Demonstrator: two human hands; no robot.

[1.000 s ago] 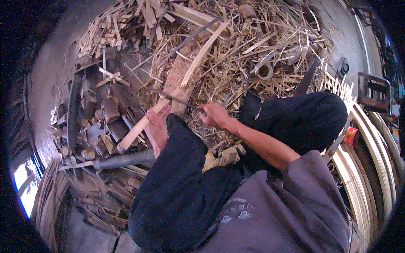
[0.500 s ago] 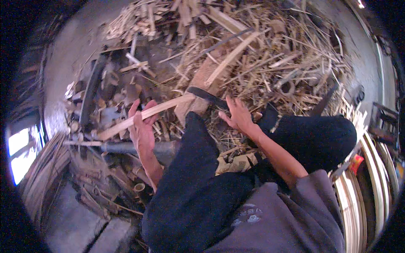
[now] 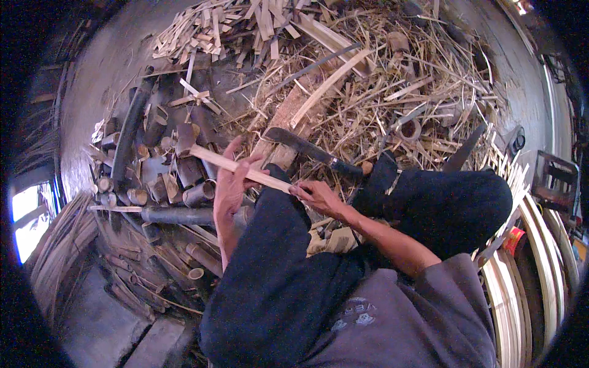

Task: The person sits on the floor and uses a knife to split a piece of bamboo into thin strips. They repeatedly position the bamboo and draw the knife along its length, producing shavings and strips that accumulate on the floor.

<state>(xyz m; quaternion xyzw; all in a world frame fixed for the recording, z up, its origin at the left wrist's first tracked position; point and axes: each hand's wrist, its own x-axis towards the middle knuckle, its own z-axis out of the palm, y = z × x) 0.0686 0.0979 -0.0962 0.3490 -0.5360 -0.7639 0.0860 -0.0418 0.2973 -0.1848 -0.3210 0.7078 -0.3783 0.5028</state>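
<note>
A pale split bamboo strip [image 3: 211, 157] lies slantwise in front of me, above my raised left knee. My left hand [image 3: 230, 187] holds it near the middle, some fingers curled round it and one stretched upward. At its near right end, my right hand [image 3: 314, 197] pinches the strip between thumb and fingers. Just beyond, a dark-bladed machete [image 3: 304, 147] rests across a wooden block [image 3: 285, 116], its handle toward my right knee. Another pale strip [image 3: 328, 86] lies on the far part of the block.
Shavings [image 3: 380, 116] and a heap of short strips [image 3: 208, 30] cover the floor ahead. Cut bamboo pieces [image 3: 199, 193] lie at left behind a dark pole [image 3: 178, 214]. Another blade [image 3: 464, 150] stands by my right knee. Long pale strips [image 3: 506, 300] lie at right.
The strip's right end has come off the block toward me. My right hand has left its place by the machete handle, moved nearer and closed on that end.
</note>
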